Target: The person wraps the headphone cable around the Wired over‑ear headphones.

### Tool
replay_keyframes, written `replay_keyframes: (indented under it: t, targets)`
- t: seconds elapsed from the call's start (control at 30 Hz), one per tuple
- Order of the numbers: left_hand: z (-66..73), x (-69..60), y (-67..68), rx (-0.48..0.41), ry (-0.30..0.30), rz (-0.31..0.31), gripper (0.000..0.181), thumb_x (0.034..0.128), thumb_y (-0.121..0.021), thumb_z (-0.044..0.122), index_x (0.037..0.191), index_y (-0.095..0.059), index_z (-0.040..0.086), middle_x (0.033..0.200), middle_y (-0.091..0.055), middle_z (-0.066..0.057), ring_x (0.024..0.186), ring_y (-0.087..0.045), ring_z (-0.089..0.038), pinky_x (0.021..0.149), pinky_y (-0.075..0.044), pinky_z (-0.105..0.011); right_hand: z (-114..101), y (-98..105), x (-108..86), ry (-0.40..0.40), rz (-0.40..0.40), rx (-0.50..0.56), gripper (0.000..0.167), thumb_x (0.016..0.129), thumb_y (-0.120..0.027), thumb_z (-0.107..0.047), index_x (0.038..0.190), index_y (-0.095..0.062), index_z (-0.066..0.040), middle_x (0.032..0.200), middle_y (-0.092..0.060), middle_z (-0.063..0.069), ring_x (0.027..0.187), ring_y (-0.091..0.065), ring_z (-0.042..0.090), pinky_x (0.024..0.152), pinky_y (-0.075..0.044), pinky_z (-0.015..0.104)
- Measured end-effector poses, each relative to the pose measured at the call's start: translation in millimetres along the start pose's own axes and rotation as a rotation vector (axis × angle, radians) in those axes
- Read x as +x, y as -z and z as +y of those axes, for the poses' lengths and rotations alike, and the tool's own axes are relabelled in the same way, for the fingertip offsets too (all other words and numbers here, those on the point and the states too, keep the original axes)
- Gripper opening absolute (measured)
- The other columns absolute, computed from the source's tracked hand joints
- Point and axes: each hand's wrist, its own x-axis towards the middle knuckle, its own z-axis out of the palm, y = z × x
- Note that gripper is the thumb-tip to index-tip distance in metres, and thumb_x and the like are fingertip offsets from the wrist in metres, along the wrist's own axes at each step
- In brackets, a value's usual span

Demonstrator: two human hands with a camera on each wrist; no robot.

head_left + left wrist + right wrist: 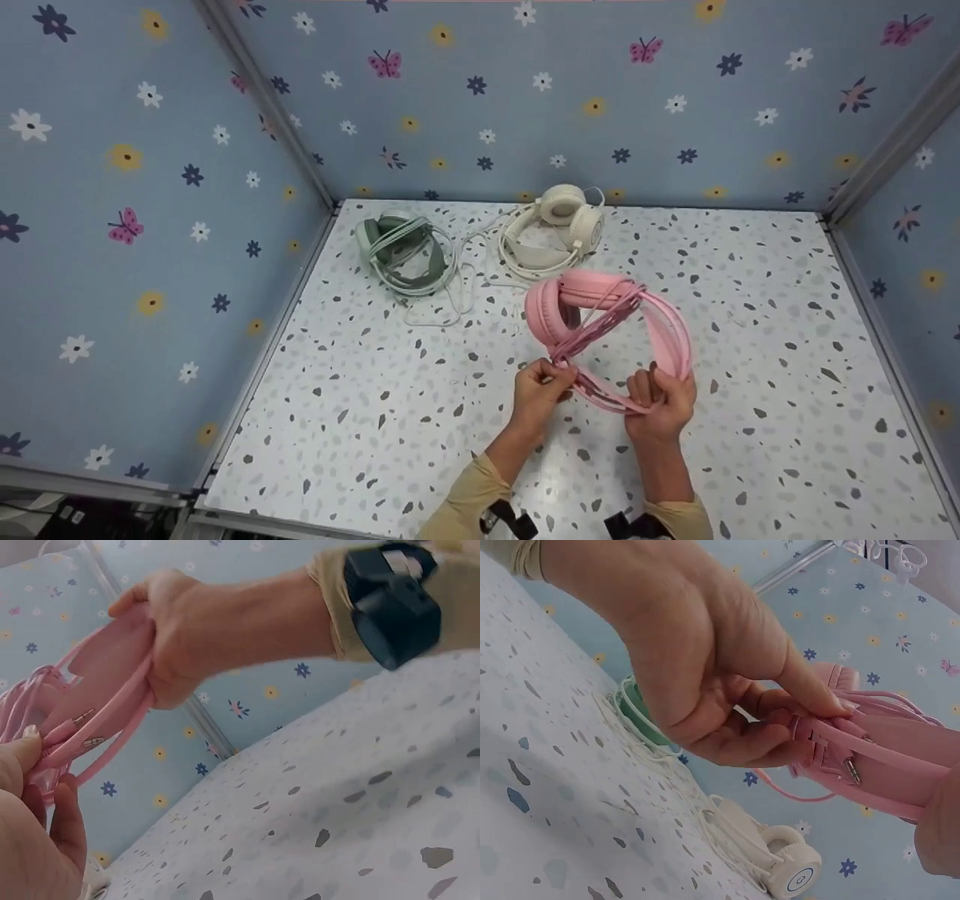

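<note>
Both hands hold a pair of pink headphones (pixel 551 315) above the table, with a pink cable (pixel 600 330) wound around it. My left hand (pixel 541 390) pinches the headphones where the headband meets an ear cup, by the cable's end. Metal audio plugs (pixel 853 771) stick out beside those fingers in the right wrist view; one plug (pixel 84 717) also shows in the left wrist view. My right hand (pixel 664 403) grips the curve of the headband (pixel 679 337), its fingers wrapped around the padded band. The ear cups point away from me.
Behind the pink pair, white headphones (pixel 589 229) lie on the speckled table (pixel 360 420). Green headphones (pixel 367 240), wrapped in their pale cable, lie farther left. Loose white cable (pixel 435 324) trails between them. Patterned panels (pixel 510 90) enclose the back and sides.
</note>
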Motion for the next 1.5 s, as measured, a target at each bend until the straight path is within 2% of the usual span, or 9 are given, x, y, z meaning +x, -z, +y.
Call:
replay_keyframes:
  t: [0.13, 0.27, 0.43, 0.53, 0.7, 0.87, 1.1, 1.33, 1.5]
  targets:
    - [-4.5, 4.8, -0.7, 0.035, -0.026, -0.096, 0.017, 0.0915, -0.069, 0.015, 0.091, -0.056, 0.005, 0.091, -0.065, -0.009, 0.078, -0.063, -0.015, 0.073, -0.054, -0.032, 0, -2, 2.7, -0.042, 0.029, 0.067, 0.028, 0.091, -0.033, 0.008, 0.068, -0.025, -0.005, 0.050, -0.018, 0.003, 0.036, -0.019, 0.014, 0.037, -0.015, 0.026]
    - [-11.4, 3.6, 4.9, -0.016, -0.025, -0.304, 0.038, 0.1011, -0.054, 0.023, 0.128, -0.044, -0.002, 0.111, -0.063, -0.018, 0.093, -0.065, -0.020, 0.085, -0.052, -0.038, 2, 2, 0.4, -0.089, 0.042, 0.161, 0.030, 0.091, -0.032, 0.008, 0.068, -0.021, -0.008, 0.050, -0.018, 0.002, 0.036, -0.018, 0.014, 0.037, -0.015, 0.026]
    - [-14.3, 4.1, 16.7, -0.052, -0.079, -0.432, 0.038, 0.1046, -0.046, 0.023, 0.131, -0.036, -0.002, 0.105, -0.065, -0.022, 0.087, -0.070, -0.023, 0.075, -0.056, -0.038, 7, 9, -3.8, -0.160, 0.068, 0.124, 0.024, 0.093, -0.032, 0.007, 0.073, -0.026, -0.006, 0.053, -0.019, 0.002, 0.039, -0.019, 0.015, 0.040, -0.018, 0.026]
    - [-14.4, 5.4, 23.6, -0.020, -0.104, -0.417, 0.034, 0.1047, -0.046, 0.023, 0.127, -0.036, 0.000, 0.107, -0.066, -0.021, 0.086, -0.070, -0.024, 0.071, -0.056, -0.037, 7, 12, -6.9, -0.226, 0.130, -0.077, 0.021, 0.095, -0.032, 0.005, 0.075, -0.030, -0.002, 0.055, -0.021, 0.006, 0.042, -0.023, 0.019, 0.042, -0.026, 0.027]
    - [-18.9, 2.4, 38.1, 0.049, -0.107, -0.350, 0.033, 0.1055, -0.044, 0.023, 0.126, -0.039, -0.003, 0.114, -0.065, -0.023, 0.090, -0.070, -0.031, 0.071, -0.056, -0.040, 1, 17, -12.5, -0.406, 0.275, -0.688, 0.024, 0.099, -0.046, -0.008, 0.080, -0.043, 0.006, 0.063, -0.047, 0.015, 0.056, -0.051, 0.023, 0.054, -0.047, 0.027]
    - [-23.5, 1.6, 52.7, 0.069, -0.122, -0.314, 0.039, 0.1063, -0.041, 0.021, 0.134, -0.034, -0.006, 0.118, -0.061, -0.028, 0.092, -0.067, -0.042, 0.072, -0.056, -0.040, -5, 24, -10.1, -0.615, 0.256, -1.044, 0.024, 0.098, -0.058, -0.018, 0.109, -0.051, 0.003, 0.095, -0.059, 0.017, 0.087, -0.059, 0.026, 0.076, -0.049, 0.027]
    - [-24.0, 3.4, 62.5, 0.116, -0.110, -0.298, 0.049, 0.1060, -0.042, 0.023, 0.143, -0.025, -0.004, 0.127, -0.054, -0.031, 0.097, -0.062, -0.049, 0.076, -0.055, -0.042, -13, 36, -7.0, -0.773, 0.199, -1.165, 0.051, 0.095, -0.065, -0.027, 0.135, -0.040, -0.005, 0.126, -0.054, 0.017, 0.107, -0.054, 0.022, 0.084, -0.047, 0.026]
    - [-17.2, 9.3, 77.6, 0.209, -0.100, -0.139, 0.046, 0.1053, -0.045, 0.024, 0.142, -0.035, -0.002, 0.121, -0.059, -0.023, 0.093, -0.066, -0.042, 0.071, -0.055, -0.043, -38, 48, -14.1, -0.831, 0.140, -1.189, 0.034, 0.099, -0.060, -0.022, 0.119, -0.052, 0.004, 0.105, -0.061, 0.023, 0.090, -0.063, 0.030, 0.077, -0.052, 0.033]
    - [4.8, 25.6, 93.1, 0.240, -0.006, -0.039, 0.045, 0.1055, -0.044, 0.022, 0.145, -0.037, 0.002, 0.117, -0.055, -0.020, 0.096, -0.064, -0.040, 0.077, -0.054, -0.047, -53, 55, -19.3, -0.889, 0.187, -1.173, 0.032, 0.100, -0.057, -0.021, 0.117, -0.053, 0.006, 0.094, -0.063, 0.018, 0.081, -0.063, 0.027, 0.075, -0.052, 0.034]
